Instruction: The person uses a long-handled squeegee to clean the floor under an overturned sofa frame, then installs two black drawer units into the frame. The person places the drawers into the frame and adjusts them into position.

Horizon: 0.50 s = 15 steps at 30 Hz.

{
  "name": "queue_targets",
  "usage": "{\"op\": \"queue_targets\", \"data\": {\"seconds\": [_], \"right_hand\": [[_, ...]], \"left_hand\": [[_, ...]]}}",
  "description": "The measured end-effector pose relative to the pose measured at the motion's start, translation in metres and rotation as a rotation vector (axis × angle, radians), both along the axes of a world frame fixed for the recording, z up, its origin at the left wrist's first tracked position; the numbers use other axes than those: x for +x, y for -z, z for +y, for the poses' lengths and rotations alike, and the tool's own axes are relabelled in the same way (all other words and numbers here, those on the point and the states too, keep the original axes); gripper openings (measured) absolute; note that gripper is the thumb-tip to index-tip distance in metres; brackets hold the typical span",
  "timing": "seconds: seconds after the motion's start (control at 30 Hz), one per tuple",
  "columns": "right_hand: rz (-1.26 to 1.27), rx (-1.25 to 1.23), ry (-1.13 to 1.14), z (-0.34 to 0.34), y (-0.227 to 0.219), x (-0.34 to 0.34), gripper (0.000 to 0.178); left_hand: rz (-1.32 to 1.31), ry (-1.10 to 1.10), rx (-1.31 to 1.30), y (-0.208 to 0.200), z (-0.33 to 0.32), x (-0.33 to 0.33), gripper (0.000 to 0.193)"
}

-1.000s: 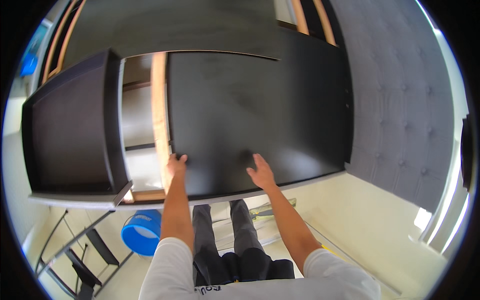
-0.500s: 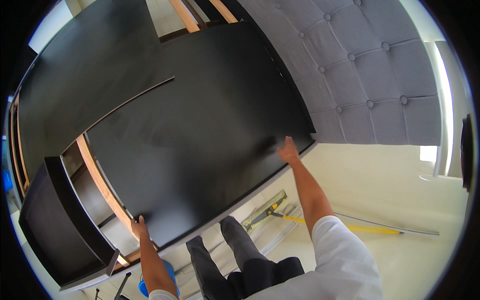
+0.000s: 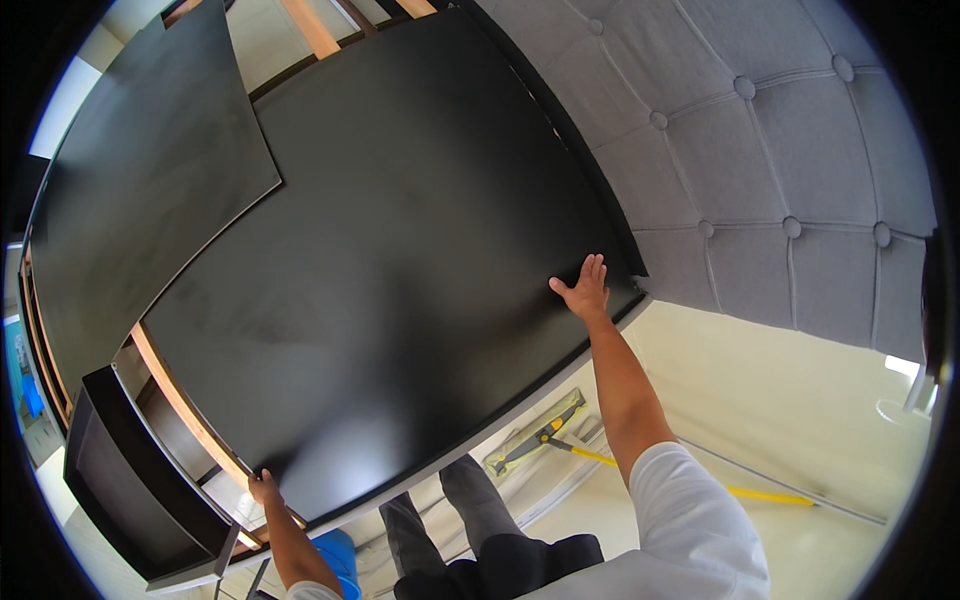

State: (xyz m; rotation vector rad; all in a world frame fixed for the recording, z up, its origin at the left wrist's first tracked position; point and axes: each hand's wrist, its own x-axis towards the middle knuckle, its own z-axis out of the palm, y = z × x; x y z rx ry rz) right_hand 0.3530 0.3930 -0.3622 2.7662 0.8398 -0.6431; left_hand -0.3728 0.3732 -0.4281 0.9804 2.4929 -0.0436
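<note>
A large black board (image 3: 380,250) lies over a bed frame with wooden slats. At the board's near left corner, my left hand (image 3: 265,490) is closed round its edge, thumb on top and the other fingers partly hidden. My right hand (image 3: 586,290) rests on or just above the board's right part, open with fingers spread and nothing held. A second black board (image 3: 150,170) lies farther left, its corner overlapping the first. Beside my left hand runs a pale wooden slat (image 3: 185,405).
A grey buttoned headboard (image 3: 740,150) rises on the right. A dark drawer-like box (image 3: 150,490) sits at the frame's left end. Below the near rail are a blue bucket (image 3: 338,560) and a flat mop (image 3: 540,435) with a yellow handle. More slats (image 3: 312,28) show at the far side.
My view has shifted, with the headboard looming larger. My right hand's fingers have spread and turned upward. The second board's corner now shows plainly over the first; my left hand keeps its edge grip.
</note>
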Motion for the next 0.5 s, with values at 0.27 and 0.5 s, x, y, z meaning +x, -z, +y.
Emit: {"op": "queue_targets", "data": {"seconds": [0.27,0.5], "right_hand": [[0.026,-0.108,-0.056,0.002,0.002,0.02,0.107],[-0.024,-0.125,-0.078,0.002,0.006,0.004,0.091]], "left_hand": [[-0.051,0.235,0.227,-0.022,-0.016,0.003,0.035],[-0.058,0.109,-0.093,-0.042,0.001,0.024,0.045]]}}
